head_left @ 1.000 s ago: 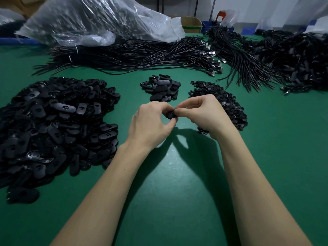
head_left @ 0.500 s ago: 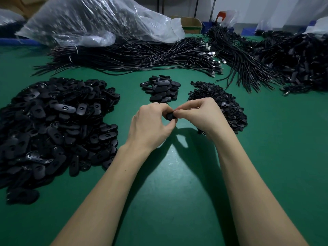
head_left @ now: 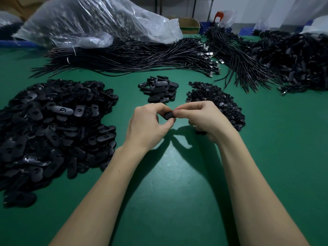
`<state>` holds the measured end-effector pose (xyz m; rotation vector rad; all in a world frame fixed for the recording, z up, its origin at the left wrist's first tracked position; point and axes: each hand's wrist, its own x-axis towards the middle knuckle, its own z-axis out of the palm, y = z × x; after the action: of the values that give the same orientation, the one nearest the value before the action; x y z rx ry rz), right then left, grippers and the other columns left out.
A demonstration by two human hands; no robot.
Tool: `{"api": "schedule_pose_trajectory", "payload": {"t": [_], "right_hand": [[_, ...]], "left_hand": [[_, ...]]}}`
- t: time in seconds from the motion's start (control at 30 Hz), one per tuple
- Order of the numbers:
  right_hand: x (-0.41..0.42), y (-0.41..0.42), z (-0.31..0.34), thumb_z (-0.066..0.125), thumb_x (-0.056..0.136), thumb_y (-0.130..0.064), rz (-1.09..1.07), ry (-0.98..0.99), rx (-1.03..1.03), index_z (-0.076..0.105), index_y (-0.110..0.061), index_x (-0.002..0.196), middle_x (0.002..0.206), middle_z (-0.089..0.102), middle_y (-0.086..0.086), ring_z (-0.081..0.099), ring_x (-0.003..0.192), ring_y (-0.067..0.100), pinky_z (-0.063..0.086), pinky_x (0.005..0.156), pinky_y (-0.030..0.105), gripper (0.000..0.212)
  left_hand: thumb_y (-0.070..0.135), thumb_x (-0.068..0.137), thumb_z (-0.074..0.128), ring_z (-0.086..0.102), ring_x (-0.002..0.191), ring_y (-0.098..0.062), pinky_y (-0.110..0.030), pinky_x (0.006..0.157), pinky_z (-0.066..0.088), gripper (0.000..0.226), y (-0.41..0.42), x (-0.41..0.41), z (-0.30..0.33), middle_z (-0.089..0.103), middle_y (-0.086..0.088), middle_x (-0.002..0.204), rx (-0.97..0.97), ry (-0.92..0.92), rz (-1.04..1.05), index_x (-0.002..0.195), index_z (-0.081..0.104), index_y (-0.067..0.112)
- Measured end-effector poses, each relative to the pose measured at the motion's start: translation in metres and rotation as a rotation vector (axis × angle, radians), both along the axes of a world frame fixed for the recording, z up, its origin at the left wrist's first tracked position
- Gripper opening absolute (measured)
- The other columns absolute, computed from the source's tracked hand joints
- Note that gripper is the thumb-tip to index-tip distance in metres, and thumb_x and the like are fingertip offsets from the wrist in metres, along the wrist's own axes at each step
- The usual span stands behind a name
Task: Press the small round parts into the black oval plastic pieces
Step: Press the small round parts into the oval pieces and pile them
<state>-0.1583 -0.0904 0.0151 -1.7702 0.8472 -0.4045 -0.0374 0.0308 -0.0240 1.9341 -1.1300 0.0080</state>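
**Oval piece mid-press, both hands pinching**

Change over the last second: very little. Both hands have drifted slightly toward the body and the dark piece between them shows a bit more than half a second ago. The grip looks the same. Judgement: the press on this one piece is still under way, not finished; no release, no reach for a new part yet.

Left hand (head_left: 148, 126): fingers curled, thumb and forefinger pinching the black oval piece (head_left: 170, 115) at its left end. Right hand (head_left: 204, 118): fingers curled, fingertips (head_left: 179, 113) closed on the piece's right end. Whether a small round part sits under the fingers cannot be told; it is hidden.

Where: the piece is held above the green table (head_left: 177, 174), in front of the small pile of oval pieces (head_left: 160, 89), between the big heap of oval pieces (head_left: 53, 125) on the left and the heap of small round parts (head_left: 220, 100) on the right.

Orientation: only a short dark stretch shows. Long axis appears to run roughly left to right, hand to hand, right end slightly higher. Which face points up cannot be told.

Behind: bundled black cables (head_left: 142, 57), clear plastic bag (head_left: 92, 23).
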Motion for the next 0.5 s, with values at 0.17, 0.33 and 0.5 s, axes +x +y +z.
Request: {"api": "schedule_pose_trajectory", "payload": {"t": [0.17,0.33,0.5], "right_hand": [[-0.001,-0.002,-0.002,0.083,0.081,-0.018,-0.040,-0.057,0.141,0.080,-0.021,0.090,0.080,0.060,0.005,0.041,0.054,0.011,0.030,0.043,0.018,0.010],[-0.002,-0.004,-0.004,0.081,0.084,-0.009,0.006,-0.118,0.368,0.078,-0.015,0.101,0.087,0.073,0.002,0.060,0.057,0.006,0.045,0.050,0.014,0.018],[-0.004,-0.004,-0.003,0.083,0.083,-0.006,0.001,-0.208,0.420,0.075,-0.014,0.091,0.074,0.074,0.001,0.070,0.066,0.008,0.053,0.056,0.015,0.014]], "left_hand": [[0.039,0.083,0.077,0.058,0.062,-0.013,-0.029,0.061,0.052,0.010,-0.001,-0.003,0.001,0.071,0.023,0.085,-0.057,0.069,-0.058,0.093,0.076,0.038],[0.032,0.084,0.080,0.057,0.062,-0.015,-0.020,0.057,0.047,0.014,0.002,-0.004,0.005,0.073,0.018,0.082,-0.067,0.150,-0.077,0.097,0.076,0.035],[0.021,0.092,0.074,0.066,0.073,-0.011,-0.023,0.063,0.052,0.013,0.003,-0.002,0.013,0.076,0.008,0.083,-0.053,0.469,-0.167,0.100,0.076,0.031]]}}
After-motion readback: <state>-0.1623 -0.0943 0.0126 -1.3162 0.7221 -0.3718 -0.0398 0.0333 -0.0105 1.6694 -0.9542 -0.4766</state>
